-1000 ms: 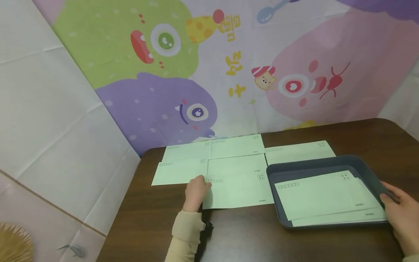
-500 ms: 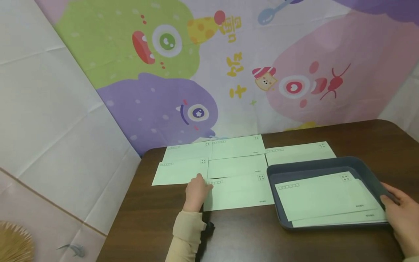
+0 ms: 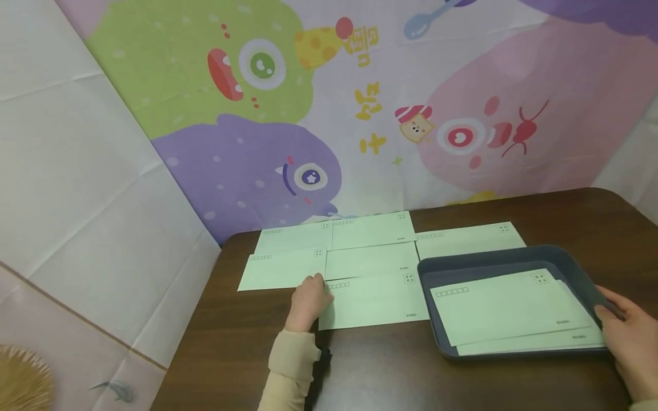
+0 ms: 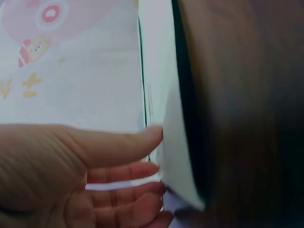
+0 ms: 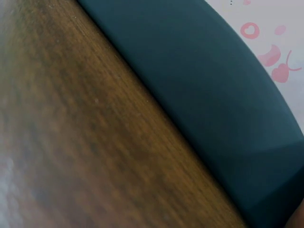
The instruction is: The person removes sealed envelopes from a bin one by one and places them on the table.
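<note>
My left hand (image 3: 310, 299) is at the left end of the front envelope (image 3: 380, 302), a pale green one with postcode boxes and a stamp square. In the left wrist view the thumb lies on the envelope's face (image 4: 171, 137) and the fingers curl at its edge, pinching it there. My right hand (image 3: 632, 342) grips the right rim of a dark grey tray (image 3: 493, 257), thumb over the edge. Inside the tray lie overlapping envelopes (image 3: 498, 308). Only the tray's outer wall (image 5: 190, 85) fills much of the right wrist view.
More envelopes (image 3: 288, 271) are laid edge to edge behind and left of the front one. Another envelope (image 3: 468, 237) is partly hidden behind the tray. The brown table (image 3: 390, 371) meets a cartoon-printed cloth (image 3: 380, 182) at its far edge.
The left fingers have curled in a little at the front envelope's left end. The right hand and tray have stayed in place.
</note>
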Demonstrator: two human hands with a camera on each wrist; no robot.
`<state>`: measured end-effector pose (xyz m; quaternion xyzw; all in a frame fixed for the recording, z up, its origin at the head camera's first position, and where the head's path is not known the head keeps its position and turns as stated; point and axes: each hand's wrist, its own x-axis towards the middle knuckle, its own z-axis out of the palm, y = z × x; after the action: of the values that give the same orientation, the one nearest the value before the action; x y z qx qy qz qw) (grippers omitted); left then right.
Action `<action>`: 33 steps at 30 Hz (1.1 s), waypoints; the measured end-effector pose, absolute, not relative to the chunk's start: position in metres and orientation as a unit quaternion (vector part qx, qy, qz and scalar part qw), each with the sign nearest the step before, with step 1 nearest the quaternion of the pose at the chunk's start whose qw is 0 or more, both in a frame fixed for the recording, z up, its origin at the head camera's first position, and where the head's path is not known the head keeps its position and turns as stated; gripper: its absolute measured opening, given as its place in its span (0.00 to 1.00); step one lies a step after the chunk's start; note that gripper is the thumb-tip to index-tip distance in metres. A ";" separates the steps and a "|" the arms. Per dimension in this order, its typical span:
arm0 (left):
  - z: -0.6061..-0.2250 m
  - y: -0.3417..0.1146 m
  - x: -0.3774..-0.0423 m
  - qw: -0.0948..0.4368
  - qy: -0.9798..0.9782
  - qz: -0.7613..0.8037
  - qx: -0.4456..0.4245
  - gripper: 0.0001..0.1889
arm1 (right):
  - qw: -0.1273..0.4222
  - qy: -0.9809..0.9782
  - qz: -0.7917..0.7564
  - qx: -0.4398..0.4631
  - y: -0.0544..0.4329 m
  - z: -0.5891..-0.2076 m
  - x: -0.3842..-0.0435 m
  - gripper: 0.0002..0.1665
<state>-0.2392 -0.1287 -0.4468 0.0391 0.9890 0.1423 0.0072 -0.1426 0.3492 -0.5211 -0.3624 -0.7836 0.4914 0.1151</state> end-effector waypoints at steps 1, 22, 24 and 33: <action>-0.446 -0.129 -0.238 0.013 0.990 0.137 0.043 0.11 | 0.114 -0.782 0.492 -0.366 0.349 -0.522 -0.143 0.28; -0.435 -0.113 -0.235 0.079 0.995 0.025 0.050 0.26 | 0.118 -0.782 0.492 -0.364 0.351 -0.527 -0.144 0.27; -0.429 -0.109 -0.232 0.096 0.994 0.004 0.047 0.25 | 0.114 -0.781 0.495 -0.363 0.351 -0.527 -0.143 0.27; -0.389 -0.056 -0.207 0.064 0.979 -0.055 0.186 0.23 | 0.117 -0.782 0.491 -0.365 0.352 -0.526 -0.144 0.28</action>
<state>-0.2071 -0.0561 -0.3894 0.1861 0.9789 -0.0553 0.0635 -0.1442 0.3515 -0.5264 -0.3649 -0.7824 0.4909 0.1171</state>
